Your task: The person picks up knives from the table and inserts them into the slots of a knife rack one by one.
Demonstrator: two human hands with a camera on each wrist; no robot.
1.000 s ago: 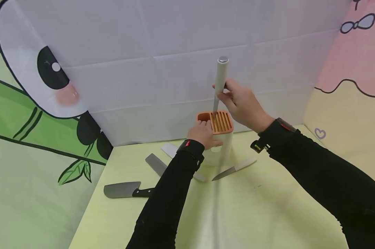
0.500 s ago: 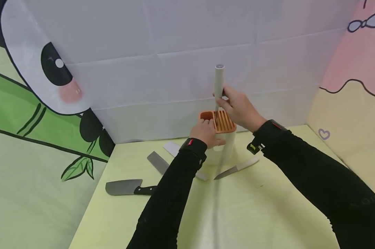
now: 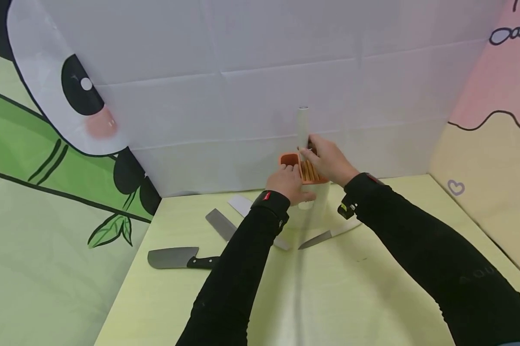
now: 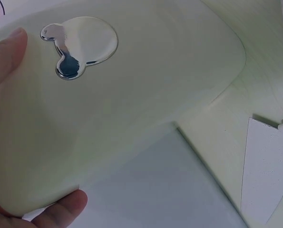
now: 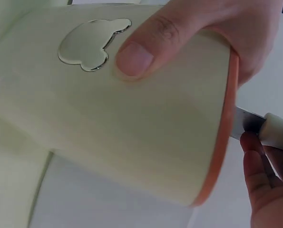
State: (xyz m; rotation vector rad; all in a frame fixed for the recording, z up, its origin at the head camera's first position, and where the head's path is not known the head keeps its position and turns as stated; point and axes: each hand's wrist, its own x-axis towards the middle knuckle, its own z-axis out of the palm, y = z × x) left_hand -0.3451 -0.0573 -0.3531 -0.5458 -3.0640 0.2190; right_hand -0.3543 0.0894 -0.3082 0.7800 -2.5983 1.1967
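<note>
A cream knife block (image 3: 319, 204) with an orange slotted top stands upright on the table. My left hand (image 3: 285, 183) grips its left side, fingers over the rim at the undivided compartment and thumb on the front. In the right wrist view, that thumb lies beside a shiny emblem (image 5: 86, 45). My right hand (image 3: 330, 161) holds a white-handled knife (image 3: 303, 126) upright, pinching it low on the handle. Its blade (image 5: 245, 122) goes down into the slotted side; most of it is hidden inside. The left wrist view shows the block's front wall (image 4: 131, 99) with left fingertips around it.
A black-handled cleaver (image 3: 173, 258) lies at left. Beside it are a broad grey blade (image 3: 220, 223) and a pale blade (image 3: 240, 203), both partly behind my left arm. A small white-handled knife (image 3: 316, 240) lies in front of the block. A printed cloth wall stands behind.
My right hand has moved down with the knife, and the blade has sunk deeper into the slot. My left hand keeps its grip on the block. The head view has shifted slightly.
</note>
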